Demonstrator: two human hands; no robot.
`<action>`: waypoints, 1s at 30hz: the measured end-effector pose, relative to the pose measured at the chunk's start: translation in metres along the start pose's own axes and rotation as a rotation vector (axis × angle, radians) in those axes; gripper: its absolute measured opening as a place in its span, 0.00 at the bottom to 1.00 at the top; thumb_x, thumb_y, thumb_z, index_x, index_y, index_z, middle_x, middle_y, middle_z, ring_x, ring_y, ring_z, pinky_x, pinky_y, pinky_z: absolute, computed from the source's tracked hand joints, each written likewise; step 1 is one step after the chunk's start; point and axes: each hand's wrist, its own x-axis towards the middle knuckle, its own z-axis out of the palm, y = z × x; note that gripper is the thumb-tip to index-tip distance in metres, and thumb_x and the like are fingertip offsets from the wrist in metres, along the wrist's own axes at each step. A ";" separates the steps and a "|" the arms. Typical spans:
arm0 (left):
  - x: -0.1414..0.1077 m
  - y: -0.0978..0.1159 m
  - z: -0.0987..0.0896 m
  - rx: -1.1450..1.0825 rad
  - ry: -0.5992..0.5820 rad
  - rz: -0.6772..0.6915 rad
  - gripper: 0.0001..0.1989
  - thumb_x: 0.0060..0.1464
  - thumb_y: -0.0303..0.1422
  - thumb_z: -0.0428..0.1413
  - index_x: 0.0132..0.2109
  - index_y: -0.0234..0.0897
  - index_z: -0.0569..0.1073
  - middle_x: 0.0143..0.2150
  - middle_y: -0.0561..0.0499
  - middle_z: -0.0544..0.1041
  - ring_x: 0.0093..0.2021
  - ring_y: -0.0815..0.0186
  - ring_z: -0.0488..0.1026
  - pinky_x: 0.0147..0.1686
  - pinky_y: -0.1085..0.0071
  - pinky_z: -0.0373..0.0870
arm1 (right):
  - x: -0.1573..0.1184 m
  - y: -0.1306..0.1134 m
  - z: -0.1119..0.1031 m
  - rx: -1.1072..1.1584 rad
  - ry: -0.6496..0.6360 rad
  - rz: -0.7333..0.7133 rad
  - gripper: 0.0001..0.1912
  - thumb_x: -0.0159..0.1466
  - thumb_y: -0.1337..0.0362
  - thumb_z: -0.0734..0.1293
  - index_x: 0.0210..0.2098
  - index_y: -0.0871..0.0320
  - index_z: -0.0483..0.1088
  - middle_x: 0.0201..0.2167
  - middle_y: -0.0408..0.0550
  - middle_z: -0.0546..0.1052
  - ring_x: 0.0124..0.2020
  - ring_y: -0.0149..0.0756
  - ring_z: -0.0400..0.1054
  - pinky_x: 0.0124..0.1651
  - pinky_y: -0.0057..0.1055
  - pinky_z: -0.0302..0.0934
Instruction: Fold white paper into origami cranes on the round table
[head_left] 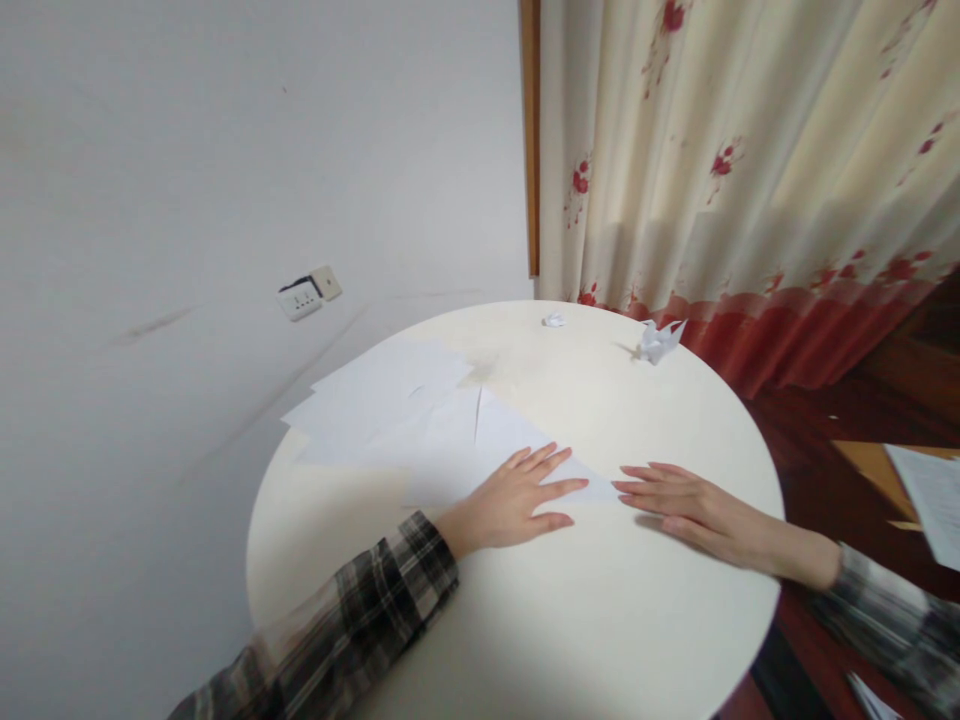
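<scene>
Left hand [514, 502] lay flat on white paper [457, 470], right hand [701, 512] rested at its pointed corner, both hands' fingers [562, 489] outstretched, gripping nothing

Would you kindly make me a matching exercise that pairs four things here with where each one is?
1. Left hand
2. Wall socket
3. Right hand
4. Folded paper figure

A. At the far right of the table
B. Spread over the white paper
C. On the wall
D. At the paper's rightmost tip

Pairs: 1-B, 2-C, 3-D, 4-A
</scene>
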 end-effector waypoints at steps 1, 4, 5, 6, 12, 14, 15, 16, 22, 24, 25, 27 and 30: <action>0.000 0.001 0.000 -0.002 -0.002 0.000 0.25 0.59 0.47 0.42 0.61 0.50 0.53 0.66 0.48 0.47 0.65 0.56 0.43 0.59 0.53 0.45 | -0.003 0.000 -0.001 0.002 0.010 0.012 0.22 0.65 0.59 0.56 0.59 0.50 0.56 0.58 0.49 0.62 0.63 0.42 0.45 0.61 0.51 0.41; 0.001 0.002 -0.001 -0.005 -0.004 -0.004 0.25 0.59 0.47 0.42 0.61 0.50 0.54 0.66 0.48 0.47 0.65 0.56 0.43 0.59 0.53 0.45 | -0.009 -0.003 -0.002 0.023 0.036 0.040 0.21 0.65 0.59 0.56 0.57 0.50 0.59 0.57 0.49 0.63 0.62 0.42 0.47 0.61 0.51 0.42; 0.001 0.003 0.000 -0.005 -0.005 -0.005 0.25 0.59 0.47 0.42 0.61 0.50 0.54 0.66 0.48 0.47 0.65 0.56 0.43 0.59 0.52 0.45 | -0.011 -0.003 -0.003 0.034 0.045 0.043 0.20 0.65 0.59 0.56 0.56 0.50 0.61 0.57 0.49 0.64 0.62 0.43 0.48 0.61 0.51 0.42; 0.001 0.003 0.000 -0.005 -0.006 -0.005 0.25 0.59 0.47 0.42 0.61 0.50 0.54 0.66 0.48 0.47 0.65 0.56 0.43 0.59 0.52 0.45 | -0.012 -0.003 -0.004 0.048 0.056 0.043 0.19 0.65 0.59 0.56 0.55 0.50 0.62 0.57 0.49 0.64 0.62 0.43 0.49 0.61 0.51 0.43; 0.000 0.005 -0.002 -0.014 -0.024 -0.017 0.25 0.59 0.49 0.40 0.61 0.52 0.53 0.66 0.50 0.45 0.65 0.56 0.43 0.60 0.53 0.43 | -0.022 0.001 -0.008 0.205 0.247 0.072 0.19 0.66 0.57 0.54 0.41 0.56 0.74 0.47 0.51 0.73 0.53 0.41 0.63 0.55 0.42 0.57; 0.000 0.006 -0.003 -0.018 -0.035 -0.023 0.25 0.59 0.49 0.40 0.61 0.52 0.53 0.67 0.50 0.45 0.65 0.57 0.43 0.60 0.53 0.42 | -0.020 0.000 -0.008 0.184 0.293 0.089 0.19 0.66 0.57 0.54 0.43 0.57 0.72 0.47 0.51 0.73 0.51 0.40 0.65 0.54 0.40 0.59; 0.000 0.006 -0.004 -0.019 -0.037 -0.024 0.25 0.58 0.49 0.40 0.61 0.52 0.53 0.67 0.50 0.45 0.65 0.57 0.42 0.60 0.54 0.42 | -0.018 -0.003 -0.008 0.152 0.288 0.082 0.19 0.66 0.57 0.54 0.46 0.56 0.71 0.48 0.51 0.72 0.52 0.40 0.64 0.54 0.39 0.59; 0.000 0.007 -0.005 -0.019 -0.036 -0.025 0.25 0.59 0.49 0.40 0.61 0.52 0.53 0.67 0.51 0.45 0.65 0.57 0.42 0.60 0.54 0.42 | -0.014 -0.006 -0.007 0.111 0.272 0.064 0.19 0.66 0.57 0.54 0.50 0.55 0.68 0.50 0.51 0.71 0.53 0.39 0.63 0.56 0.39 0.58; 0.002 0.007 -0.006 -0.021 -0.035 -0.028 0.26 0.58 0.49 0.41 0.62 0.52 0.52 0.67 0.51 0.44 0.65 0.57 0.41 0.60 0.54 0.42 | 0.006 -0.025 0.005 -0.151 0.154 -0.051 0.23 0.65 0.58 0.58 0.58 0.56 0.58 0.57 0.51 0.64 0.60 0.41 0.52 0.59 0.42 0.53; 0.002 0.006 -0.006 -0.026 -0.035 -0.019 0.26 0.58 0.49 0.41 0.62 0.52 0.52 0.67 0.52 0.44 0.65 0.57 0.41 0.60 0.54 0.41 | 0.007 -0.026 0.008 -0.198 0.154 -0.056 0.23 0.64 0.57 0.58 0.58 0.56 0.59 0.57 0.51 0.64 0.60 0.41 0.52 0.59 0.42 0.53; 0.002 0.005 -0.006 -0.030 -0.038 -0.006 0.26 0.58 0.49 0.41 0.62 0.51 0.51 0.67 0.52 0.44 0.65 0.57 0.40 0.60 0.54 0.40 | 0.007 -0.026 0.009 -0.214 0.155 -0.053 0.23 0.65 0.57 0.58 0.58 0.56 0.59 0.57 0.52 0.64 0.60 0.41 0.53 0.59 0.42 0.53; 0.001 0.005 -0.006 -0.048 -0.053 0.034 0.26 0.60 0.47 0.40 0.63 0.50 0.49 0.66 0.54 0.46 0.66 0.60 0.40 0.61 0.56 0.40 | 0.006 -0.025 0.010 -0.238 0.151 -0.050 0.22 0.65 0.58 0.57 0.57 0.56 0.59 0.57 0.52 0.64 0.60 0.40 0.53 0.59 0.41 0.53; 0.000 0.005 -0.006 -0.080 -0.075 0.088 0.25 0.62 0.43 0.39 0.64 0.46 0.46 0.66 0.54 0.49 0.65 0.64 0.42 0.61 0.60 0.39 | 0.007 -0.026 0.012 -0.283 0.149 -0.054 0.21 0.65 0.59 0.57 0.57 0.57 0.60 0.56 0.52 0.65 0.59 0.40 0.54 0.58 0.41 0.54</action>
